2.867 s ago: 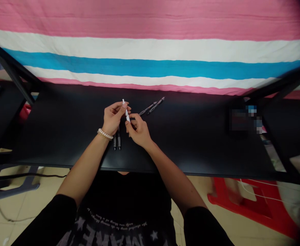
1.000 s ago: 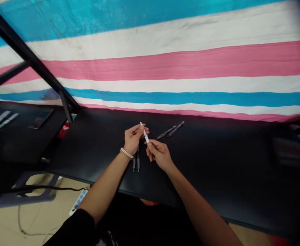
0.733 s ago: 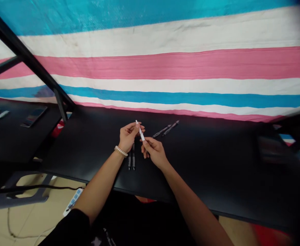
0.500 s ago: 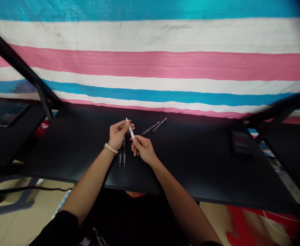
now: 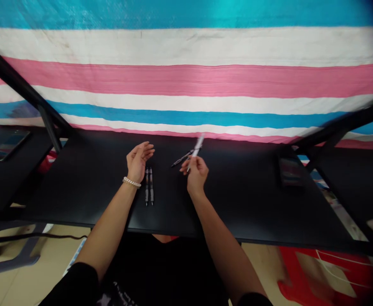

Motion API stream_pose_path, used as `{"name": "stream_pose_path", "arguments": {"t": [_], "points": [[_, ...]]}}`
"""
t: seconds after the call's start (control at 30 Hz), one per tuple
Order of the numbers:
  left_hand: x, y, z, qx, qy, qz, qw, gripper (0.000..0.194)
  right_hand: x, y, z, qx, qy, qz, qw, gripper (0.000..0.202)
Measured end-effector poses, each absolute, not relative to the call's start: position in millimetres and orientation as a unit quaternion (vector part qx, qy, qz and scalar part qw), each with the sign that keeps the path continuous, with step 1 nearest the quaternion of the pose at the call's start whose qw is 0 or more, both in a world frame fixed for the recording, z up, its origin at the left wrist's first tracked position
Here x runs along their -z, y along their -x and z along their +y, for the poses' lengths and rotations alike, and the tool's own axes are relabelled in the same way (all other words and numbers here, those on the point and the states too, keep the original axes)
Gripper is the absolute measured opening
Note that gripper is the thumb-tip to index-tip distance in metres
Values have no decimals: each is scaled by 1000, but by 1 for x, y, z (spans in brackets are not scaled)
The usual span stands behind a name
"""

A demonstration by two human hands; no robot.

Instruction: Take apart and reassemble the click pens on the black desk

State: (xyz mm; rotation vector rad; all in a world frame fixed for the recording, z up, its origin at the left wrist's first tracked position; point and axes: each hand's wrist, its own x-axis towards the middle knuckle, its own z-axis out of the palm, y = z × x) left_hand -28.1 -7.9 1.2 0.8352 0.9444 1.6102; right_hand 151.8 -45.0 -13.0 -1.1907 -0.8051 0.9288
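My right hand [image 5: 198, 175] is closed on a white pen [image 5: 197, 146], which points up and away and looks smeared by motion. Under and behind it, a dark pen [image 5: 183, 157] lies slanted on the black table [image 5: 237, 191]; another beside it is largely hidden. My left hand [image 5: 137, 160], with a beaded bracelet at its wrist, is held above the table with its fingers apart and nothing in it. Just right of that wrist lie two dark pens with grey grips, a left one [image 5: 147, 187] and a right one [image 5: 151, 187], side by side.
A striped sheet [image 5: 186, 80] hangs behind the table. Black slanted bars [image 5: 24, 80] stand at both sides. One phone [image 5: 9, 144] lies at the far left, and a dark flat object [image 5: 290, 171] at the right. Below right is a red stool [image 5: 288, 272].
My left hand has let go of the white pen and moved left. My right hand has carried the pen right, over the slanted dark pens. The camera view has shifted slightly.
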Motion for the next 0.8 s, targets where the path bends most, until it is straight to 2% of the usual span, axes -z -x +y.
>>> {"name": "stream_pose_path", "arguments": {"t": [0.1, 0.2, 0.37, 0.8], "points": [[2, 37, 0, -705, -292, 420, 492, 23, 19, -175, -32, -291, 600, -284, 689, 39], [5, 47, 6, -719, -218, 439, 493, 22, 27, -192, -23, -246, 639, -277, 674, 42], [14, 60, 11, -695, -223, 438, 525, 24, 36, -202, -15, -245, 644, -280, 668, 50], [-4, 49, 5, -726, -93, 399, 552, 13, 36, -199, -12, -242, 628, -245, 698, 44]]}}
